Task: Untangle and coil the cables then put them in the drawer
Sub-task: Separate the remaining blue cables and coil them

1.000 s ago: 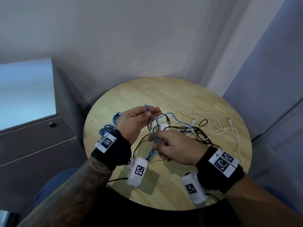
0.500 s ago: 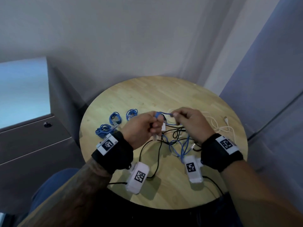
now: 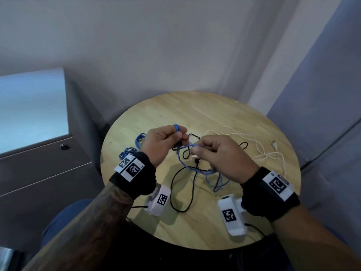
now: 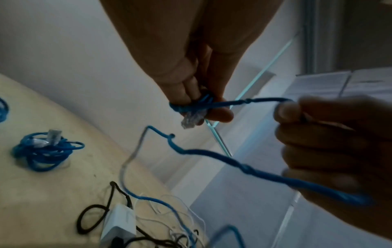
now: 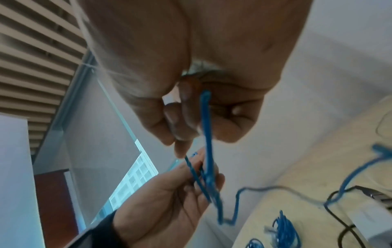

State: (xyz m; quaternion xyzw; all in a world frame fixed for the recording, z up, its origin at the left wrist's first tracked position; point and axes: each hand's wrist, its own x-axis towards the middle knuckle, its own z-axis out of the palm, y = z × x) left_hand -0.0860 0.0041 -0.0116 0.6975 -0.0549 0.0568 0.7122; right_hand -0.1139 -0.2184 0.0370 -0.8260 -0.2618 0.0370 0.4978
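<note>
My left hand [image 3: 175,134] is raised over the round table [image 3: 224,108] with a blue network cable [image 3: 176,127] looped round its fingertips. In the left wrist view the clear plug [image 4: 192,120] hangs below those fingers [image 4: 186,91]. Just to the right, my right hand [image 3: 196,151] pinches the same blue cable [image 5: 206,127] between thumb and fingers. The rest of the cable [image 3: 215,179] hangs down to the table, crossing a black cable [image 3: 172,185]. A white cable [image 3: 256,147] lies at the right. Two coiled blue cables [image 3: 139,139] [image 3: 128,151] lie behind my left wrist.
A grey drawer cabinet [image 3: 45,173] with a round lock [image 3: 62,147] stands left of the table, its drawers closed. A white adapter [image 4: 118,224] sits among the black and white cables. Walls close in behind and to the right.
The blue cable is now looped round my left fingertips, and that hand has lifted. My right hand has moved slightly down and right along the cable.
</note>
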